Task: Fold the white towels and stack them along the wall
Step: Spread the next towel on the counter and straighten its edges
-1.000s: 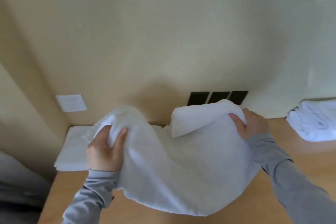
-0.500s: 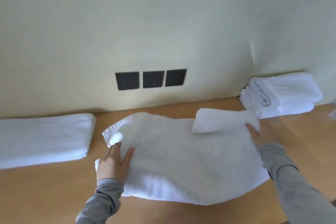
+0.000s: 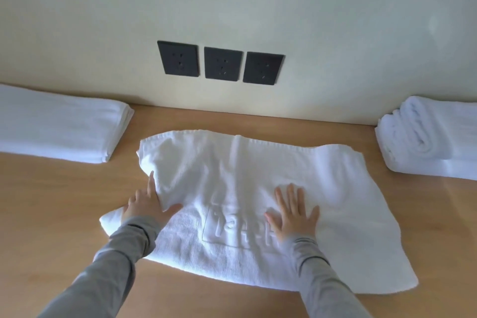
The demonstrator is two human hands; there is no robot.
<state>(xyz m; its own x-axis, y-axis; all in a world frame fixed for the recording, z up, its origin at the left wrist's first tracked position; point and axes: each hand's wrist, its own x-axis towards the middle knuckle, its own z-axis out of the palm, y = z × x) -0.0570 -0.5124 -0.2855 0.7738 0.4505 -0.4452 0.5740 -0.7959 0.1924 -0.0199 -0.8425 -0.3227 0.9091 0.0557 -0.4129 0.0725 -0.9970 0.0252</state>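
Observation:
A white towel (image 3: 258,178) with an embossed logo lies spread on the wooden table (image 3: 51,201), its edges rumpled. My left hand (image 3: 145,205) rests flat on the towel's left edge, fingers straight. My right hand (image 3: 293,212) presses flat on the towel near its middle, fingers spread. A folded white towel stack (image 3: 59,124) lies against the wall at the left. Another pile of folded and rolled white towels (image 3: 428,139) sits by the wall at the right.
Three black wall sockets (image 3: 222,63) are set in the cream wall just above the table's back edge. Bare wood shows between the spread towel and each pile, and along the table's near side.
The towel was held up in both hands, then laid on the table. Both hands have let go and now lie flat on it; the folded-over right corner is spread out.

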